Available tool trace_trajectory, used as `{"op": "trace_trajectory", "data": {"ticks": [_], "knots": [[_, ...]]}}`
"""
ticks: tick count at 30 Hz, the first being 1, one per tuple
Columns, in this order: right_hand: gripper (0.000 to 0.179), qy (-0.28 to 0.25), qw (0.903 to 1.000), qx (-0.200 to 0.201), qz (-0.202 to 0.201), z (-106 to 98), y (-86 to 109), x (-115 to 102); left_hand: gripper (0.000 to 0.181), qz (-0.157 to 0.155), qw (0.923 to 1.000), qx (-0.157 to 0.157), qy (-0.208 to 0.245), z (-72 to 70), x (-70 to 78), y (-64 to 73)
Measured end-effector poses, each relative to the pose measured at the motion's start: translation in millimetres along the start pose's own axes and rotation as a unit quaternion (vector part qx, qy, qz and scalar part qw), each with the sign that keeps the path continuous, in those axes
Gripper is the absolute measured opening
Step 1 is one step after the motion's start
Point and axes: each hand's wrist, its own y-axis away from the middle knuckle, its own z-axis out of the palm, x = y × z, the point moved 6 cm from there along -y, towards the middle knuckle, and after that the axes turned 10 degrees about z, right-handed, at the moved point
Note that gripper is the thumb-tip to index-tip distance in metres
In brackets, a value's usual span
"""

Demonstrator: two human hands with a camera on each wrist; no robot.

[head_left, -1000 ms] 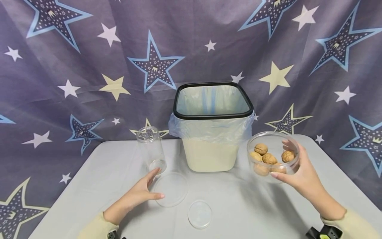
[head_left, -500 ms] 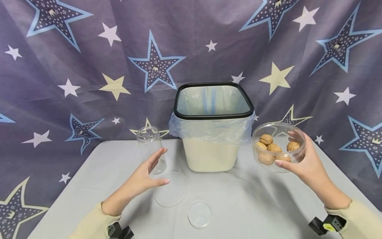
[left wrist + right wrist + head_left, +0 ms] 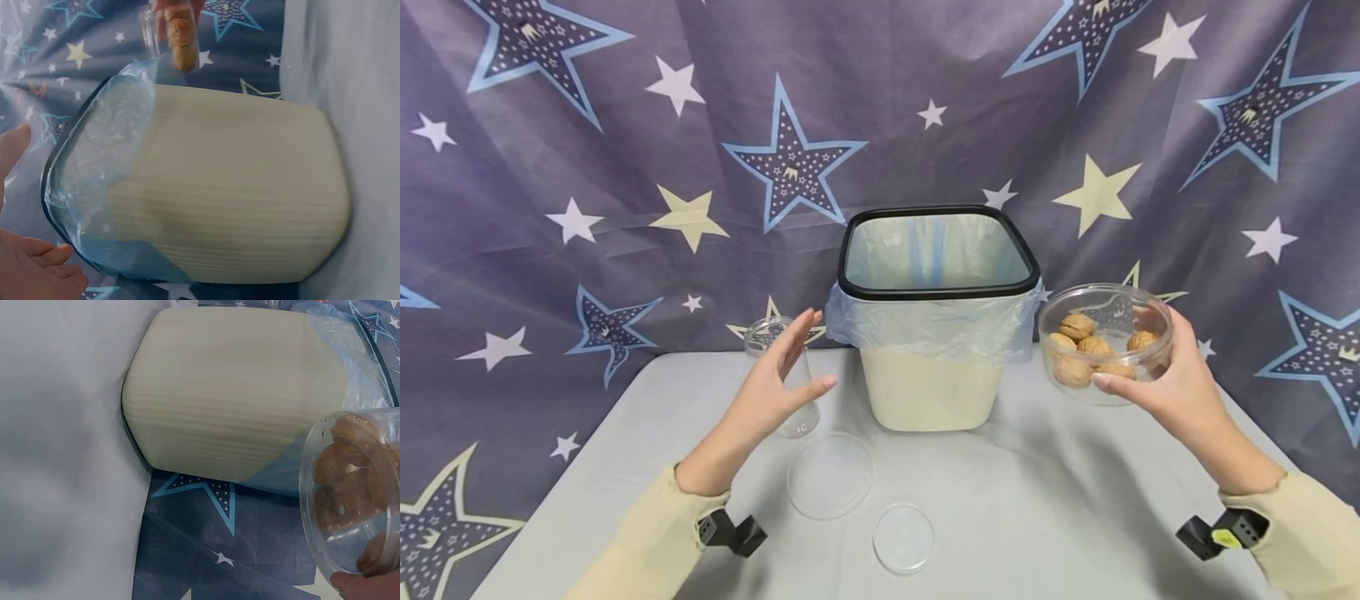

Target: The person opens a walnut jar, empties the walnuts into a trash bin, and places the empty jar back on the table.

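Clear plastic cup (image 3: pixel 799 419), at eight o'clock from the bin (image 3: pixel 932 379), stands partly behind the left grip (image 3: pixel 769 387), which I see has risen, thumb and fingers spread, holding nothing. At the bin's three o'clock, the tub (image 3: pixel 1108 315) of walnuts (image 3: pixel 1093 346) has risen too, well off the worktop (image 3: pixel 1000 533); the right grip (image 3: pixel 1180 392) curls round its side and, I judge, bears it alone.

Right hand (image 3: pixel 369 586) held clear round tub (image 3: pixel 342 542) of walnuts (image 3: pixel 347 481) at lower right. Cream bin (image 3: pixel 231 390) with blue liner (image 3: pixel 361 375) filled upper middle; pale table (image 3: pixel 62 456) along left, starry cloth (image 3: pixel 194 550) at bottom.
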Motion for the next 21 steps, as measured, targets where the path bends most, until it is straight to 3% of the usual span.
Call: {"op": "trace_trajectory", "data": {"ticks": [12,15,21], "knots": [[0.106,0.033,0.9991,-0.006,0.027,-11,-13.7,-6,0.074,-0.007,0.9989,0.041,-0.023,-2.4,11.1,-50.2],[0.106,0.035,0.9991,-0.007,0.024,-15,-16.1,-7,0.071,-0.006,0.9985,0.043,-0.033,-3.5,14.6,-63.3],[0.105,0.039,0.9990,-0.001,0.020,-20,-22.2,-8,0.072,-0.034,0.9957,0.027,-0.082,-2.1,14.8,-87.4]]}}
